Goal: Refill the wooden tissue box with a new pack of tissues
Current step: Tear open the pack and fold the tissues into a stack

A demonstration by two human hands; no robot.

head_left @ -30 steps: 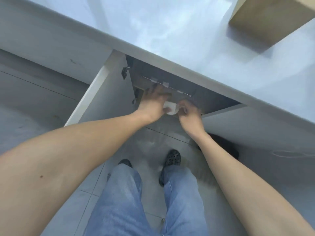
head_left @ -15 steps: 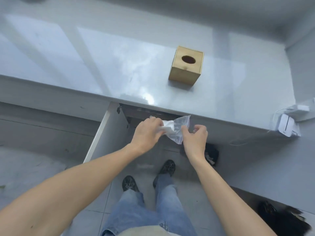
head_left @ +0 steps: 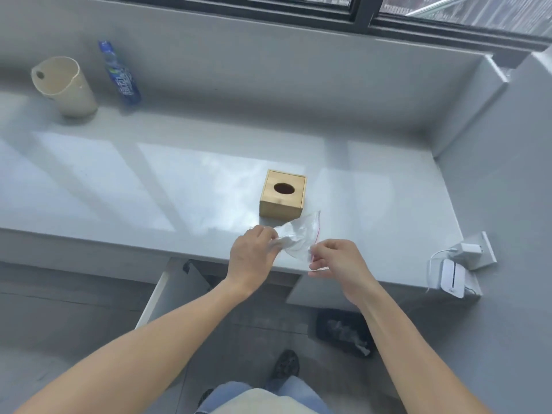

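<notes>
A square wooden tissue box [head_left: 282, 195] with an oval hole in its lid stands on the grey counter [head_left: 149, 180], its lid on. Just in front of it, over the counter's front edge, both hands hold a clear plastic bag [head_left: 298, 237] with a red seal line and white tissue inside. My left hand [head_left: 254, 255] grips the bag's left end, where the white tissue bunches. My right hand [head_left: 336, 258] pinches the bag's right edge near the red seal.
A cream cup [head_left: 64, 85] and a blue bottle [head_left: 121, 74] stand at the counter's back left. A white charger and device [head_left: 457, 267] sit by the wall at right. Below the counter a cabinet door [head_left: 167, 288] hangs open, with a black bin [head_left: 343, 331] on the floor.
Both hands came up out of the open cabinet with the plastic bag and now hold it above the counter edge, close to the wooden box. The view has tilted up to the counter.
</notes>
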